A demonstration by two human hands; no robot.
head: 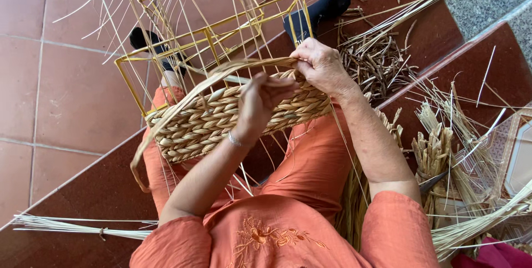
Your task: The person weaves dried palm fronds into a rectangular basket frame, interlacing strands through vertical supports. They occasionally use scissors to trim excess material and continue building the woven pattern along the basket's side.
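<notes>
While the half-woven basket [233,113] rests across the lap on its yellow wire frame [205,41], left hand [257,104] presses the braid to steady it — right hand [318,66] pinches a flat straw strand [183,99] at the rim, both clenched.

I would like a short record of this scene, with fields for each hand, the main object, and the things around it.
left hand: pressed on the woven band, fingers curled on a strand
right hand: pinching a flat strand at the band's top edge
basket: half-woven, braided straw rows on a yellow wire frame, resting on the lap
surroundings: loose straw bundles beside the person, red tiled floor
</notes>
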